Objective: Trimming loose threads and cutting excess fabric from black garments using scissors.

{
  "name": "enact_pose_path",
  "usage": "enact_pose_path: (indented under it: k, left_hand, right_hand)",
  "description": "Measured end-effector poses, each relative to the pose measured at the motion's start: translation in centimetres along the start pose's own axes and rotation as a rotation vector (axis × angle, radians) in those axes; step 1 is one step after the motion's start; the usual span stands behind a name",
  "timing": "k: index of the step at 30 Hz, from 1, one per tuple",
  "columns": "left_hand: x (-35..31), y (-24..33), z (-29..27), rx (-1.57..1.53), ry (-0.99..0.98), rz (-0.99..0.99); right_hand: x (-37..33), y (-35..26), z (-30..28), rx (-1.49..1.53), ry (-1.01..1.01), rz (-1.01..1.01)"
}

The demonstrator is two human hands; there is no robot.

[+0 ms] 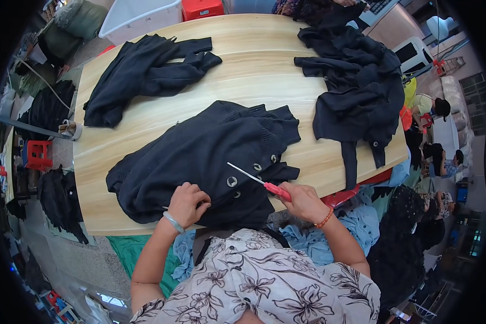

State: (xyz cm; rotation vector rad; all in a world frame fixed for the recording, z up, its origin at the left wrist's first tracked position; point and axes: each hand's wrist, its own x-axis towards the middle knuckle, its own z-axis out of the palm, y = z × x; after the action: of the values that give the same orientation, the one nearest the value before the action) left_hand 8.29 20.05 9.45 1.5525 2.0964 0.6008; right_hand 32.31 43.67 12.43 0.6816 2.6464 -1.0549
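A dark navy knit cardigan (194, 146) with several large buttons (231, 181) lies bunched on the near side of the wooden table (264, 43). My right hand (303, 202) is wrapped around the red handle of a screwdriver-like tool (278, 190). Its thin metal shaft points up and left over the cardigan, close to the buttons; I cannot tell whether the tip touches the cloth. On the cardigan's near edge rests my left hand (187, 205), fingers curled together. A small light-coloured end sticks out beside it; what the fingers hold is hidden.
Other dark knit garments lie at the table's far left (146, 73) and right (362, 81). Behind the table stand a white bin (140, 19) and a red stool (202, 8). Light blue cloth (329, 235) hangs by my right arm. People work farther right.
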Motion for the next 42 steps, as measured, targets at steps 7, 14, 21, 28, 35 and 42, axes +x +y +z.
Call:
enact_pose_path:
  k: [7, 14, 21, 28, 35, 42]
  left_hand:
    - [6.1, 2.2, 5.0, -0.223, 0.244, -0.069]
    - [6.1, 1.3, 7.3, -0.088, 0.083, 0.008]
    - [8.5, 3.6, 8.0, 0.035, 0.168, 0.177]
    - [13.2, 4.6, 13.5, 0.204, -0.013, 0.057]
    - [14.3, 4.7, 12.9, 0.179, -0.225, 0.020]
    - [18.7, 6.5, 16.3, 0.208, -0.117, 0.047]
  right_hand:
    - [-2.1, 1.5, -0.1, -0.056, -0.024, 0.017]
    - [-5.2, 1.6, -1.1, -0.230, -0.280, 0.102]
    - [-7.0, 3.6, -0.1, -0.066, -0.025, 0.111]
    - [-8.6, 5.9, 1.0, -0.141, -0.013, 0.229]
    - [-9.3, 5.8, 1.4, -0.086, -0.081, 0.244]
    - [-10.2, 9.1, 3.7, -0.029, 0.185, 0.254]
